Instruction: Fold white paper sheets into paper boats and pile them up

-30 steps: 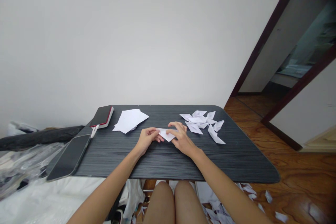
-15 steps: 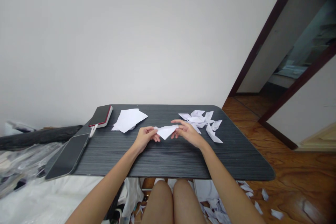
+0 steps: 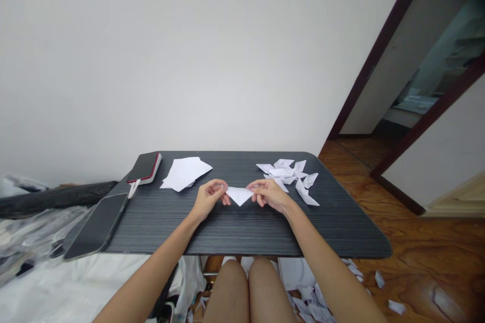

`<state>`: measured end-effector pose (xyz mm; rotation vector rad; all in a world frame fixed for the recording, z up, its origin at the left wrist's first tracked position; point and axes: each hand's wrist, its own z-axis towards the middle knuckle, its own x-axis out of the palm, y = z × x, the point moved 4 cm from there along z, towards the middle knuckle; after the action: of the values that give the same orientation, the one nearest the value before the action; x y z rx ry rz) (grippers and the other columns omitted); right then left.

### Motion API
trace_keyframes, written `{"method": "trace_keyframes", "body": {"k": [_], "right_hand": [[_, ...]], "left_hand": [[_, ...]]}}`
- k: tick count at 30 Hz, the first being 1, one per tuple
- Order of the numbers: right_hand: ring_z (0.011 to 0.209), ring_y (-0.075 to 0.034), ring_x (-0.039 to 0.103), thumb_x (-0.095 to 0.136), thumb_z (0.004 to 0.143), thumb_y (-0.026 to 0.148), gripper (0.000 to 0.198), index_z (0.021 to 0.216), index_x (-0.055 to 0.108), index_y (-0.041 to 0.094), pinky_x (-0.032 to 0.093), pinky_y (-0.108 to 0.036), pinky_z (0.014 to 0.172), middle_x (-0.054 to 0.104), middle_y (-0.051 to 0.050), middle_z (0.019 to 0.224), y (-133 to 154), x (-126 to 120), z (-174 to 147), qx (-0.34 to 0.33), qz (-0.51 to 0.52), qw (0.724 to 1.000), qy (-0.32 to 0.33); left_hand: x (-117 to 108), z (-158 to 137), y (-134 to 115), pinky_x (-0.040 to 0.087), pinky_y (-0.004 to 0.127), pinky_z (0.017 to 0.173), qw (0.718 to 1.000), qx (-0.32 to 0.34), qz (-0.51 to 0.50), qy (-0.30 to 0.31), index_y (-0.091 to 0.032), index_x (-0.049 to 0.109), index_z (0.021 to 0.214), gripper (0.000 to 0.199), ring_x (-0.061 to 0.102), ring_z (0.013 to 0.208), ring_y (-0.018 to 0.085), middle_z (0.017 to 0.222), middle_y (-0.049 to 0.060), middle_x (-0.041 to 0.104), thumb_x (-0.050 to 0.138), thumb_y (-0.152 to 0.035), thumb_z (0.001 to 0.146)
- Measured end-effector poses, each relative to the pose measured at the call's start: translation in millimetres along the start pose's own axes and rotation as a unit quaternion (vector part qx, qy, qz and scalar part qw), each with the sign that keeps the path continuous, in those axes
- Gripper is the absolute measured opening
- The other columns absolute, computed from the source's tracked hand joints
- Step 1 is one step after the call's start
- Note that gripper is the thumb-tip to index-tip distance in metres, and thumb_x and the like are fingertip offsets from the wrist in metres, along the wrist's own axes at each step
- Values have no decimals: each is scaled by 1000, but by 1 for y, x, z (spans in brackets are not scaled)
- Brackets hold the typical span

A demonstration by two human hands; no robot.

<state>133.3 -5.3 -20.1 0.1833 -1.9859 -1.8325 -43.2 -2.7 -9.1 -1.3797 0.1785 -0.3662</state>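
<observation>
A small folded sheet of white paper [image 3: 239, 196] is stretched between my two hands above the middle of the table, its point facing me. My left hand [image 3: 210, 198] pinches the left corner between thumb and fingers. At the opposite corner, my right hand [image 3: 268, 195] is closed on the paper in the same kind of pinch. To the left lies a stack of white paper sheets [image 3: 185, 173]. Several folded paper pieces [image 3: 285, 172] lie in a loose heap to the right of my right hand.
A phone [image 3: 97, 226] lies at the dark table's [image 3: 242, 237] left edge, near a dark device with a red edge [image 3: 144, 166] and a white cable [image 3: 133, 189]. White wall stands behind. More paper pieces [image 3: 312, 305] litter the wooden floor [image 3: 420, 257] below.
My right hand's fingers have closed in on the paper's right corner. The paper has turned more level, and its point has dropped slightly towards me.
</observation>
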Motion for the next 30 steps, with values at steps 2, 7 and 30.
{"method": "trace_keyframes", "body": {"k": [2,7,30], "right_hand": [[36,-5,51,64,63,24,20,78,63,10,33,-13,34,61,-2,50,-1,-2,1,3,44,999,-25],[58,-8,60,66,62,23,17,74,65,12,46,-14,53,66,-5,65,-2,-6,3,-9,168,984,-58],[42,-16,59,60,65,32,22,68,48,14,31,-18,34,62,-4,49,-9,2,15,-146,4,965,-217]], "left_hand": [[0,0,0,46,24,49,1000,-1,-10,-2,-9,51,79,22,60,50,16,55,4,62,57,-29,70],[-1,-1,1,50,30,64,997,-13,-69,-14,-7,55,82,23,63,67,20,72,10,66,61,-25,68],[-7,-1,-2,51,30,62,973,78,152,-155,-8,61,86,30,63,61,19,68,8,66,57,-32,68]]}}
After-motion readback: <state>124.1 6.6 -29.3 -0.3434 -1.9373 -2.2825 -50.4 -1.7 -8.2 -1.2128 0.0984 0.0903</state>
